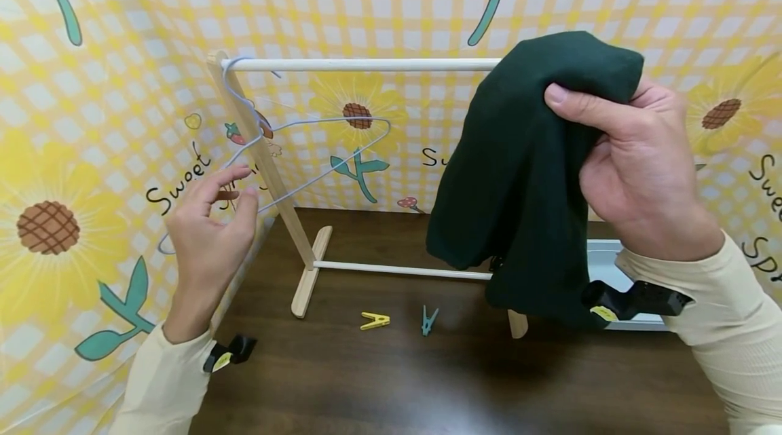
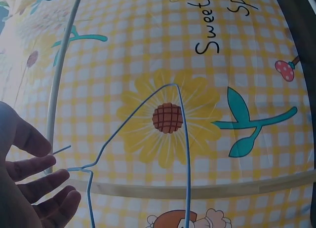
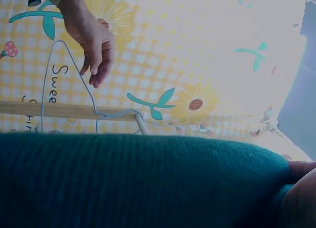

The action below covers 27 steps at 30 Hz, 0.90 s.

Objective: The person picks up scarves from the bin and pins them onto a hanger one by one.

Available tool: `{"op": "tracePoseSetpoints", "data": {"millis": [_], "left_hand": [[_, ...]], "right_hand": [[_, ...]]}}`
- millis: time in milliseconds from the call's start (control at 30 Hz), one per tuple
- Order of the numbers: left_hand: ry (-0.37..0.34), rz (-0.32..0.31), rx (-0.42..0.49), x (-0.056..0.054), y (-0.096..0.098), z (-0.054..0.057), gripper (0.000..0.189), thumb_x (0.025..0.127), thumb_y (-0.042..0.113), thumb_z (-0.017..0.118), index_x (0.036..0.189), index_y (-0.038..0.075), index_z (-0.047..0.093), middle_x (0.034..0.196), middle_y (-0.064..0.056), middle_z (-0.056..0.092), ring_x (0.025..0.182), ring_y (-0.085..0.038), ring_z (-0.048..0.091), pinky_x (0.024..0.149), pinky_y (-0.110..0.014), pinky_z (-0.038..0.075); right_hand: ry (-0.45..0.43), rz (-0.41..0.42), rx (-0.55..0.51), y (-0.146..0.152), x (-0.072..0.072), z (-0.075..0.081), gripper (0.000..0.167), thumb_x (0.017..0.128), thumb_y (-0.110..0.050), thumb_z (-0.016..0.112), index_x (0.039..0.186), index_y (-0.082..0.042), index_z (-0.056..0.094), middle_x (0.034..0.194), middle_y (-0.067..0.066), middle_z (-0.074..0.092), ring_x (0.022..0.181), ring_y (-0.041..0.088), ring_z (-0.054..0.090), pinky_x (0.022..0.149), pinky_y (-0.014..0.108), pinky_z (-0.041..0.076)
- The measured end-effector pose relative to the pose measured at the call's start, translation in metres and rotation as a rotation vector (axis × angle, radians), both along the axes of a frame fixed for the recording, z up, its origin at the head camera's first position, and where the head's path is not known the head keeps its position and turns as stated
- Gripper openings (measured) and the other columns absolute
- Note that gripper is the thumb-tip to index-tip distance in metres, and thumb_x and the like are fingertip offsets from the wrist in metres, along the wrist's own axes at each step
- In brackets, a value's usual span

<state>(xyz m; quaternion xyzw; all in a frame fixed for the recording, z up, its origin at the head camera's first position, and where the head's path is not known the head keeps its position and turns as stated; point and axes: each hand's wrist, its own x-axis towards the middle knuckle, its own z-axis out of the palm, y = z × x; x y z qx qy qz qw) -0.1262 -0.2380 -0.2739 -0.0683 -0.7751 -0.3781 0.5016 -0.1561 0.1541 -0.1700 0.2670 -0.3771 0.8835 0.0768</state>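
Brown table (image 1: 427, 387), checked backdrop (image 1: 421, 1) behind rack (image 1: 366, 65). Your right grip (image 1: 641, 163) pinches green cloth (image 1: 519, 170) before rack, long axis near-vertical, ends down; left grip (image 1: 210, 224) half-wide by hanger (image 1: 332, 119).

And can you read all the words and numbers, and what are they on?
"Sweet": flowery backdrop, left; also in the left wrist view. The left hand and rack post partly hide the word below.
"Swee": backdrop, far right, cut off; partial in the right wrist view too.
"Spr": backdrop, far right, cut off; also in the left wrist view.
"S" and another letter: backdrop, beside the green cloth.
Yellow labels on wrist cameras: too small.
No numbers readable.
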Motion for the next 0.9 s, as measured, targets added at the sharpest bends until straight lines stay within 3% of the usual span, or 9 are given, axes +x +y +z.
{"op": "tracePoseSetpoints", "data": {"millis": [200, 433, 500, 900], "left_hand": [[0.038, 0.056, -0.015, -0.004, -0.004, 0.002, 0.023, 0.083, -0.006, 0.064, 0.102, -0.004, 0.078, 0.105, -0.019, 0.076, 0.091, 0.007, 0.055, 0.082, -0.016, 0.043], [0.027, 0.045, -0.052, -0.009, -0.012, 0.002, 0.026, 0.084, -0.004, 0.061, 0.106, -0.003, 0.077, 0.111, -0.017, 0.076, 0.107, -0.030, 0.066, 0.083, -0.015, 0.045], [0.019, 0.041, -0.067, -0.011, -0.013, 0.003, 0.026, 0.086, -0.003, 0.060, 0.107, -0.004, 0.076, 0.114, -0.018, 0.075, 0.110, -0.035, 0.066, 0.083, -0.015, 0.045], [-0.007, 0.094, -0.065, -0.021, -0.017, 0.006, 0.029, 0.083, -0.003, 0.060, 0.108, -0.003, 0.076, 0.112, -0.018, 0.075, 0.099, -0.038, 0.063, 0.083, -0.023, 0.038]], "right_hand": [[0.004, 0.008, 0.001, -0.003, 0.001, 0.001, 0.024, 0.087, 0.028, 0.054, 0.108, 0.025, 0.064, 0.113, 0.025, 0.063, 0.111, 0.034, 0.062, 0.091, 0.037, 0.058], [-0.003, 0.044, -0.039, -0.005, 0.002, 0.001, 0.024, 0.086, 0.030, 0.052, 0.108, 0.026, 0.063, 0.110, 0.026, 0.065, 0.106, 0.035, 0.065, 0.089, 0.038, 0.060], [-0.005, 0.051, -0.045, -0.006, 0.003, 0.000, 0.025, 0.086, 0.031, 0.052, 0.108, 0.026, 0.064, 0.110, 0.026, 0.066, 0.105, 0.035, 0.066, 0.088, 0.039, 0.061], [-0.026, 0.080, -0.031, -0.015, 0.004, -0.004, 0.025, 0.087, 0.029, 0.052, 0.108, 0.023, 0.066, 0.109, 0.025, 0.068, 0.103, 0.035, 0.068, 0.086, 0.039, 0.061]]}}
